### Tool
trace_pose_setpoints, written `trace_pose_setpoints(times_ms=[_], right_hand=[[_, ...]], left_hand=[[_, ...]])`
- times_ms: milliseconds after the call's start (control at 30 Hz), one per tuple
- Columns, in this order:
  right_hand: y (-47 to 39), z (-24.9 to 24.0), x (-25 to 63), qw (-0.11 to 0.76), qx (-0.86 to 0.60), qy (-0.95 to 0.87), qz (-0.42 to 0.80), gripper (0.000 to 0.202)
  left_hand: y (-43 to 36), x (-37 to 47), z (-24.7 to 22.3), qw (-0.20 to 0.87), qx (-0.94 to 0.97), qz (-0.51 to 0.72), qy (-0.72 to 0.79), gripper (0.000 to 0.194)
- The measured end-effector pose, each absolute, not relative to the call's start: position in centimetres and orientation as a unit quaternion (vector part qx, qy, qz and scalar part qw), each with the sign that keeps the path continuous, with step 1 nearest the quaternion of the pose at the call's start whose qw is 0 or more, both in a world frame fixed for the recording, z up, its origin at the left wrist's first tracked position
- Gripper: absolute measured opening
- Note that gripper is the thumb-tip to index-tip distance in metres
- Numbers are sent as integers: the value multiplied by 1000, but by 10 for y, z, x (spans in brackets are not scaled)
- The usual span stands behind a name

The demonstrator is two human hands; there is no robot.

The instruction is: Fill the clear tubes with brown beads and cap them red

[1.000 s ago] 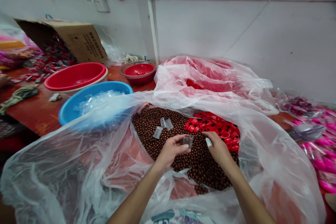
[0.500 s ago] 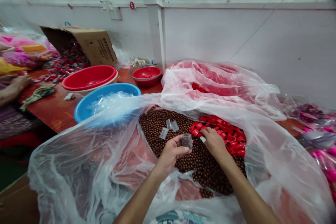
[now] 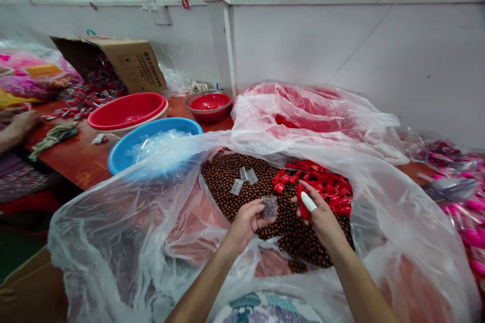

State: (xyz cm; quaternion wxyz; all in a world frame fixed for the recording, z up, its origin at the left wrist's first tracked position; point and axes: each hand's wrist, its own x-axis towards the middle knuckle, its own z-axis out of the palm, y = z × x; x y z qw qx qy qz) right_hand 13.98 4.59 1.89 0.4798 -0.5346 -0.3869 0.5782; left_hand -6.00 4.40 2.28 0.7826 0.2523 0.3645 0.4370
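Between its thumb and fingers my left hand (image 3: 246, 224) grips a small clear plastic container (image 3: 270, 207), held above the brown beads (image 3: 227, 174). To its right, my right hand (image 3: 322, 212) holds a red plastic piece (image 3: 302, 202); its thumb has a white covering (image 3: 308, 202). More red pieces (image 3: 333, 189) are heaped on the beads behind my right hand. Several clear containers (image 3: 237, 186) rest on the beads at the left. Clear plastic sheeting (image 3: 386, 212) surrounds the beads.
A blue basin (image 3: 121, 154) with clear pieces, a red basin (image 3: 127, 111) and a smaller red bowl (image 3: 211, 102) stand at the left and back. A cardboard box (image 3: 140, 68) spills red items. Another person's arm (image 3: 17, 128) is at the far left.
My right hand has lifted from the red heap and turned, now with a red piece in its fingers. My left hand still holds the clear container. The view has shifted slightly.
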Motion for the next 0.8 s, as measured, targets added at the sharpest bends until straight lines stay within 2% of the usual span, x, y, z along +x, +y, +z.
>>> trace_pose_setpoints(times_ms=[167, 333, 467, 700, 800], right_hand=[[33, 24, 140, 491, -468, -317, 663, 49], [21, 25, 139, 470, -467, -332, 671, 50], [15, 21, 139, 441, -493, -392, 639, 44], [2, 29, 145, 383, -506, -596, 492, 39], [-2, 34, 145, 362, -504, -593, 513, 42]], left_hand=[[36, -57, 24, 765, 320, 409, 382, 37], [33, -53, 20, 734, 402, 375, 398, 42], [30, -49, 12, 731, 428, 345, 405, 43], [24, -44, 1, 722, 460, 353, 377, 39], [24, -44, 1, 705, 491, 343, 380, 39]])
